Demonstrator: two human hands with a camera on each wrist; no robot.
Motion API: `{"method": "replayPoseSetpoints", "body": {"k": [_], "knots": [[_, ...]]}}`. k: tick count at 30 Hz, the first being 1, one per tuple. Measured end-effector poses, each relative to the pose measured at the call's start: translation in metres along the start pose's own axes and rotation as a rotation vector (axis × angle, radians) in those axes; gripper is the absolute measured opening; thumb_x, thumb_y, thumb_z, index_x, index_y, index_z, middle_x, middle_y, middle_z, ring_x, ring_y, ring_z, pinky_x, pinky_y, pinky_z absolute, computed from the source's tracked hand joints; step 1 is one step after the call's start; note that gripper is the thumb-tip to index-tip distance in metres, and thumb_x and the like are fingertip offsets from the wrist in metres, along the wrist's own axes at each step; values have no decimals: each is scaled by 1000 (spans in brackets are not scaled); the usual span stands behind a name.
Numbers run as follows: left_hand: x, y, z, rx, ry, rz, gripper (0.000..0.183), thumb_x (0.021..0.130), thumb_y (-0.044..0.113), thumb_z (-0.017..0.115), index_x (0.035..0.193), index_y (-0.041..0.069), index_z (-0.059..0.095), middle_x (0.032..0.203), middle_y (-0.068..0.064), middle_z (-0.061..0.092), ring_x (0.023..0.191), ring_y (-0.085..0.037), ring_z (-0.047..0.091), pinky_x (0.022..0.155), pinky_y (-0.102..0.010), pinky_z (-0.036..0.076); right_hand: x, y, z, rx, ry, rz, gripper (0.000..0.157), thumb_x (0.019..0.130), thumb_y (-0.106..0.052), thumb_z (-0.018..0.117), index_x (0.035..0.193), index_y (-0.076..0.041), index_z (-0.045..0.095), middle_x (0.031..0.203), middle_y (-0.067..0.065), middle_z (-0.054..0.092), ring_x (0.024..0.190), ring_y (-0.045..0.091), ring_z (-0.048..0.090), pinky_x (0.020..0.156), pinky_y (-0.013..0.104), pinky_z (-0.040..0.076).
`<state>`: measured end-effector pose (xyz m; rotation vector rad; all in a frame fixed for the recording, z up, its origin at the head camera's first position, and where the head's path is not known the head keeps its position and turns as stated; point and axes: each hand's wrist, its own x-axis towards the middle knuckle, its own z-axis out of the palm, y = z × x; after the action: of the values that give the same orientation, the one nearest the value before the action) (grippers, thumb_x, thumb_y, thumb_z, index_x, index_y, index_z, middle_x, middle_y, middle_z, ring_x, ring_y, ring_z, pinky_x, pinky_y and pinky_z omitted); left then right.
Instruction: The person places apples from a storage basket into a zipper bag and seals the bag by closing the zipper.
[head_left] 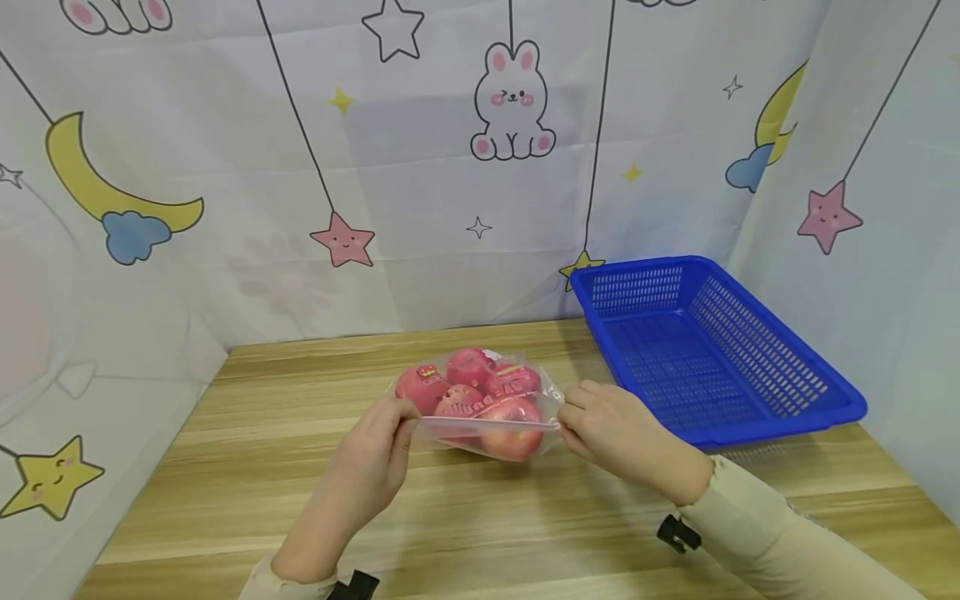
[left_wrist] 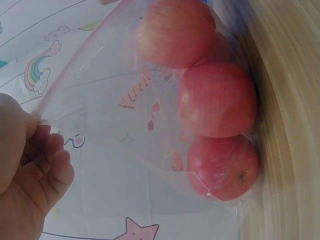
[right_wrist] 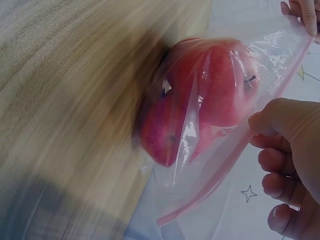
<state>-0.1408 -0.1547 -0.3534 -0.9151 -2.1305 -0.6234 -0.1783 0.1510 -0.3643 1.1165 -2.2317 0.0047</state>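
Note:
A clear zip bag [head_left: 487, 424] with a pinkish seal strip and red print lies near the middle of the table, holding several red apples [head_left: 512, 444]. My left hand [head_left: 371, 458] pinches the left end of its top edge between thumb and fingers. At the other side, my right hand [head_left: 615, 429] pinches the same edge near its right end. The strip runs stretched between both hands. In the left wrist view the apples [left_wrist: 217, 100] sit low in the bag against the wood. The right wrist view shows the thumb pressing on the seal strip [right_wrist: 210, 187].
A blue slotted plastic basket [head_left: 693, 358] stands on the right of the wooden table [head_left: 247, 450], close behind my right hand. A white cloth [head_left: 420, 183] printed with stars, moons and a rabbit hangs along the back and sides.

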Motion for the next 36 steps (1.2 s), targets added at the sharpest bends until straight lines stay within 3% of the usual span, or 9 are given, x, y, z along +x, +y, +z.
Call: {"method": "replayPoseSetpoints", "body": {"k": [36], "knots": [[-5, -7, -3, -14, 12, -21, 30, 101, 20, 35, 94, -2, 54, 82, -5, 53, 72, -8, 44, 65, -13, 38, -6, 8, 0, 15, -20, 9, 15, 76, -18, 71, 68, -13, 59, 70, -3, 54, 64, 15, 47, 57, 27, 40]]}}
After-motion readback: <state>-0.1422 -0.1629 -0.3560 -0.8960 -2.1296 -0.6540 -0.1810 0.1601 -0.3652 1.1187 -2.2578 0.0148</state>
